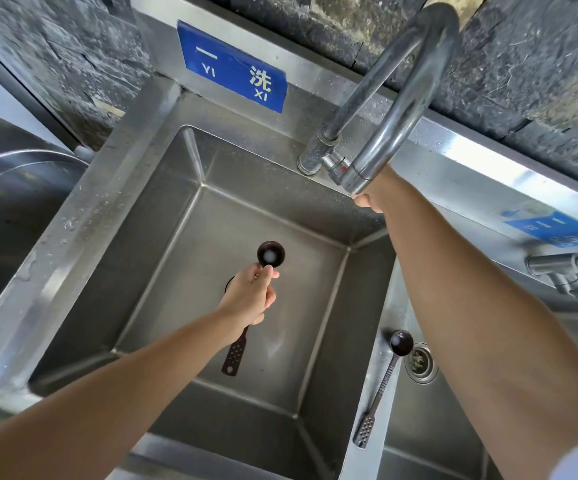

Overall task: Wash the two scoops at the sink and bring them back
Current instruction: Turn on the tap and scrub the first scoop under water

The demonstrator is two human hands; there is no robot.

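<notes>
The left grip [251, 296] is curled round the neck of the held scoop [271, 253], thumb up near the bowl. It hangs over the middle of the sink [163, 216], bowl toward twelve o'clock and the perforated flat tail sticking out below the fist toward six. There's a pale patch in the bowl (water or residue, I can't say which).

The second scoop [386, 379] lies loose on the steel divider [389, 306] between the two basins, at about four o'clock from the first, and nobody is touching it.

The right grip [370, 200] is up at one o'clock, tucked behind the end of the faucet [394, 109]. Only a bit of finger shows, so I can't tell whether it is closed on anything.

These look like light, rigid little things, dark plastic or coated metal by my guess, with nothing fragile about them. Wet, they'll likely be slick, and the thin handle could twist under running water. I'd keep hold right where it is now, close under the bowl, for control. The one on the divider sits on a narrow wet ledge and a nudge might tip it into either basin, so I'd take it by the ribbed middle of the handle
</notes>
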